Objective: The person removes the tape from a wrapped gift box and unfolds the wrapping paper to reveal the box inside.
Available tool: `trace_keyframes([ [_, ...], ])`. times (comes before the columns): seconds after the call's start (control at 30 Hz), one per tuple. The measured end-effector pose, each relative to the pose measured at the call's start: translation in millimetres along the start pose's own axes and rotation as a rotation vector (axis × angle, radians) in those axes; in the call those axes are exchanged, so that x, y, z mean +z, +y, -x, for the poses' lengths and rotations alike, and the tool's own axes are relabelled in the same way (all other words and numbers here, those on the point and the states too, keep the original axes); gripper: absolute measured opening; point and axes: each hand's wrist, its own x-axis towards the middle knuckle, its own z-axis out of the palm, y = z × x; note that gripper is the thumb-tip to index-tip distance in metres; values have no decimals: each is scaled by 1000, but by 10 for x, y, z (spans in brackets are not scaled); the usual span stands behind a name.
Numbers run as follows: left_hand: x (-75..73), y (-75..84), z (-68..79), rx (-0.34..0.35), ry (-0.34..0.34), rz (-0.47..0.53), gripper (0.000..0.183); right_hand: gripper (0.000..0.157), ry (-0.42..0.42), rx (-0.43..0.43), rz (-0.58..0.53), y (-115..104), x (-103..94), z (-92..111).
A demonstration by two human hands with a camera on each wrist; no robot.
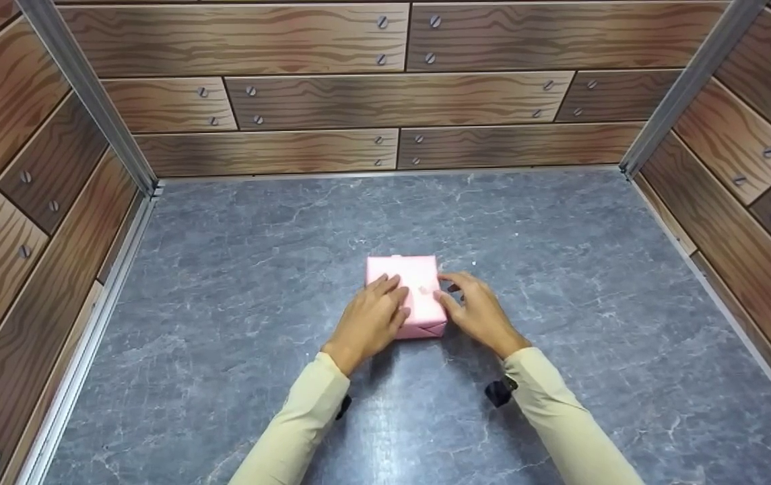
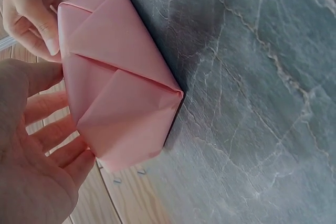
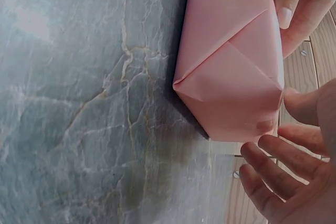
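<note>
A box wrapped in pink paper (image 1: 423, 306) sits on the grey marbled surface, its folded end flaps (image 2: 123, 90) facing the wrist cameras. My left hand (image 1: 373, 318) lies over the left part of its top, fingers extended across the paper. At the right edge is my right hand (image 1: 483, 311), its thumb at the top edge and its other fingers spread loosely along the side. In the right wrist view the right fingertips (image 3: 252, 148) come right up to the box's corner, beside a small shiny patch (image 3: 261, 125) on the paper.
Wood-plank-patterned panels (image 1: 331, 101) wall in the back and both sides. Metal posts (image 1: 99, 108) stand at the back corners, and a metal rail (image 1: 89, 350) runs along the left edge. A dark wrist camera (image 1: 498, 392) hangs under the right sleeve (image 1: 553, 404).
</note>
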Motion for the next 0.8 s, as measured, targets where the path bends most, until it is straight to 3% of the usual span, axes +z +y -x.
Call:
trace_keyframes([
  [0.27,-12,31,1,-34,-17,2,35,20,89,-55,125,-136,-2,-43],
  [0.57,26,30,5,13,101,-17,30,14,114,-58,239,-247,88,-93],
  [0.8,24,41,2,-8,89,-22,32,18,123,-41,313,-275,142,-93],
])
